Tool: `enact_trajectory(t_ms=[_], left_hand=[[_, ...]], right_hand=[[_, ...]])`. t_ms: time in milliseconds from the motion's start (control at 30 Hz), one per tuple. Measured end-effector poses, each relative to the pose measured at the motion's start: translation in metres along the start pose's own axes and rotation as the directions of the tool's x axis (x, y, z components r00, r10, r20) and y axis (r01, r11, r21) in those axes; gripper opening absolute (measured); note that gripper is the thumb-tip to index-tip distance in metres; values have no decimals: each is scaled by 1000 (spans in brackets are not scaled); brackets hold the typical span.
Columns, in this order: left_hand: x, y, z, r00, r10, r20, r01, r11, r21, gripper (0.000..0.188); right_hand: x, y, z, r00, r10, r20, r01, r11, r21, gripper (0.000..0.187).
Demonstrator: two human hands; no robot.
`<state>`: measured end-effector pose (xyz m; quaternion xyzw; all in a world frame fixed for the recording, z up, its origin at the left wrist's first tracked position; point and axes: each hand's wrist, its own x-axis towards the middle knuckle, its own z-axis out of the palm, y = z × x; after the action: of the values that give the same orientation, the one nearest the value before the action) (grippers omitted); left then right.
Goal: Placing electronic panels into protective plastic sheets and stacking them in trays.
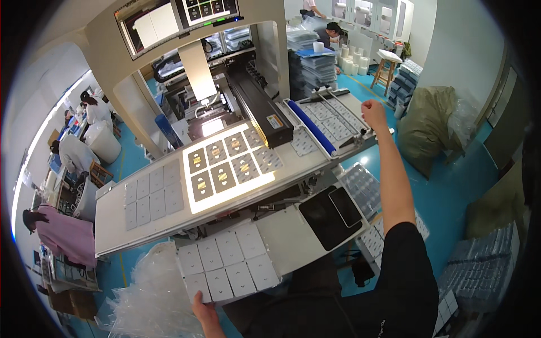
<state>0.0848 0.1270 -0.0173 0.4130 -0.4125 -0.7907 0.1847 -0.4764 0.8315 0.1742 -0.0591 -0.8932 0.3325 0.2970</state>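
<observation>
Workshop surroundings on a teal floor

2 monitors [180,17] sit atop the beige machine; a black pad [329,214] lies on its front ledge. Stacked clear trays [315,65], white rolls [352,62], a wooden stool [386,70], a bulging sack [431,121], seated workers [76,152] at left.

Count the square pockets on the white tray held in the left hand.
9, in three rows of three on the white plastic blister tray: three along the far edge, three across the middle, three nearest the left hand, which grips the near corner. None appear hidden.
</observation>
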Motion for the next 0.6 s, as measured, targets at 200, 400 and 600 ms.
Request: enact_trajectory(t_ms=[200,400,600], left_hand=[[38,-27,-42,1000,21,-9,-21,1000,9,54],[12,-9,-21,996,65,-61,-47,966,253,54],[3,-2,-7,999,12,-47,-5,987,162,58]], right_hand=[[68,94,55,951,285,118,-158,778,-608,29],[83,78,55,770,464,437,-158,803,-574,29],[77,55,44,734,512,446,-170,775,-609,38]])
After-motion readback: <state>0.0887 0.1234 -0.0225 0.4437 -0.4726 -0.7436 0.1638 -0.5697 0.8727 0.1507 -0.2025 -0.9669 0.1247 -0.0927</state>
